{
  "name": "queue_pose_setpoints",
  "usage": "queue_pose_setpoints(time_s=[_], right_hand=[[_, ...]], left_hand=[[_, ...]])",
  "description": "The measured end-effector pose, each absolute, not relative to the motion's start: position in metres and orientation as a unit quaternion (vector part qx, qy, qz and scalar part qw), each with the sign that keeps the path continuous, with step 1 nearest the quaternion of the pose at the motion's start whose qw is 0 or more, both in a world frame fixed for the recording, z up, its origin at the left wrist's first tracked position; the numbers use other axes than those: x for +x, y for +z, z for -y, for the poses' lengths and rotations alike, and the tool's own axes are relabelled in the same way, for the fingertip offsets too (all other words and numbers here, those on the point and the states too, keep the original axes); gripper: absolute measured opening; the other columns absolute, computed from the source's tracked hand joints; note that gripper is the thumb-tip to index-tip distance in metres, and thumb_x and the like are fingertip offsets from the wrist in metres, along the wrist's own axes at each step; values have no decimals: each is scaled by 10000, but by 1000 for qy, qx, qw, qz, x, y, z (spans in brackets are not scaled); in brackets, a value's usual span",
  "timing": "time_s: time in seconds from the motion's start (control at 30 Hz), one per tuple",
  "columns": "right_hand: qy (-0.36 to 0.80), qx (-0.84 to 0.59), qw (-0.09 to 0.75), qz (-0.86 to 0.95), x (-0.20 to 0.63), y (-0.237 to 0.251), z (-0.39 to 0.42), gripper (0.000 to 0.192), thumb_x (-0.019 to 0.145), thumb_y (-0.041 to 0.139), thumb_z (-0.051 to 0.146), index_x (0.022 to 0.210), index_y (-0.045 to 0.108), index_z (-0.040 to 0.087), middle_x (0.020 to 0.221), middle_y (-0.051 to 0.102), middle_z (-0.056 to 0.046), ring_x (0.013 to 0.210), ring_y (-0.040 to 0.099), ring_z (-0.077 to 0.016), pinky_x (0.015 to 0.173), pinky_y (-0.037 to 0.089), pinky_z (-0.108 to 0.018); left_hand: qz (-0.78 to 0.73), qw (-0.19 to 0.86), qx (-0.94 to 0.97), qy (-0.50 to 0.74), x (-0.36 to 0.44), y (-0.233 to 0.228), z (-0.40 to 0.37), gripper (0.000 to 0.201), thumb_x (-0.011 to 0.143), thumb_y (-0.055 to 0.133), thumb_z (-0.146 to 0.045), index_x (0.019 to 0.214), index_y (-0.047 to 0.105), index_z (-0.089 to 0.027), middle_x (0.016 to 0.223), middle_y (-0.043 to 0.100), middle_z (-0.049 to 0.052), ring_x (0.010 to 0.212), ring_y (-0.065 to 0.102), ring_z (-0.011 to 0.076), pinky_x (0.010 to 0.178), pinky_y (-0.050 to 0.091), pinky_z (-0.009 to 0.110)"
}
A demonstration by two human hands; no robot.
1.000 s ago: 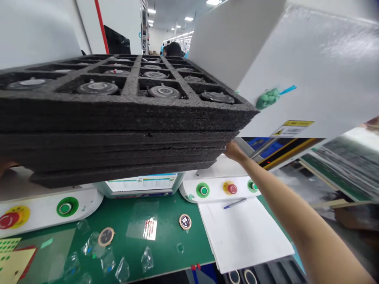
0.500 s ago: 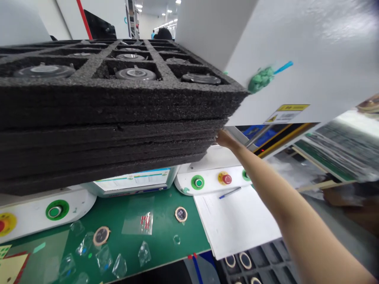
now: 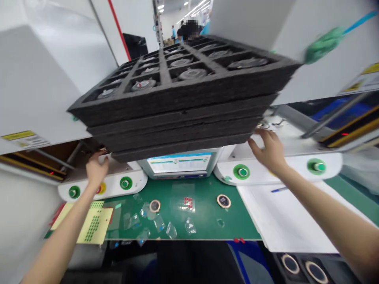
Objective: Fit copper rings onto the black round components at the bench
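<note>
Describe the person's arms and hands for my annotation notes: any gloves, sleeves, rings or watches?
Both are bare. The left hand and its forearm show no glove, sleeve or watch. The right hand is likewise ungloved, and its forearm is uncovered to the frame's edge. No rings or wristbands can be made out, though motion blur softens fine detail on the fingers.

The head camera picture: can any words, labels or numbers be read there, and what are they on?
No text can be read.
Yellow label on the white housing at left: too blurred.
Yellow label on the white housing at right: too blurred.
Screen under the stack of foam trays: lines of text, too small.
Yellow sheet on the green mat: only dots show.
</note>
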State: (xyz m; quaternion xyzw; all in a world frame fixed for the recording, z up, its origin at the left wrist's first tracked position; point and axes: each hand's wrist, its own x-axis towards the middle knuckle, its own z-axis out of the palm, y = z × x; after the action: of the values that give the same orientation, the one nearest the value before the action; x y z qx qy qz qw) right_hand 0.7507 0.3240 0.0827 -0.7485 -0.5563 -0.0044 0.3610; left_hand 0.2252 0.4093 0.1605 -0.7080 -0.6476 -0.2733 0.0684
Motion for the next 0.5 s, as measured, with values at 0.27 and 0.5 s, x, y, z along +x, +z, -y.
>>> queue_pose_setpoints(time_s=[0.27, 0.5], right_hand=[[95, -687, 117, 711, 557, 7, -271, 262, 970, 592, 388, 1035, 648, 141, 951, 679, -41, 792, 661, -140, 721, 575, -314], [104, -738, 13, 667, 527, 29, -313, 304, 963, 607, 361, 1171, 621, 140, 1149, 651, -94, 970, 661, -192, 844, 571, -385]], left_hand=[[530, -126, -832, -104, 270, 56, -286, 114, 856, 614, -182, 897, 707, -233, 946, 740, -1, 918, 689, 199, 819, 542, 276], [517, -187, -832, -77, 284, 48, -275, 214, 788, 660, -98, 972, 665, -206, 1049, 694, 77, 996, 634, 278, 859, 527, 377]])
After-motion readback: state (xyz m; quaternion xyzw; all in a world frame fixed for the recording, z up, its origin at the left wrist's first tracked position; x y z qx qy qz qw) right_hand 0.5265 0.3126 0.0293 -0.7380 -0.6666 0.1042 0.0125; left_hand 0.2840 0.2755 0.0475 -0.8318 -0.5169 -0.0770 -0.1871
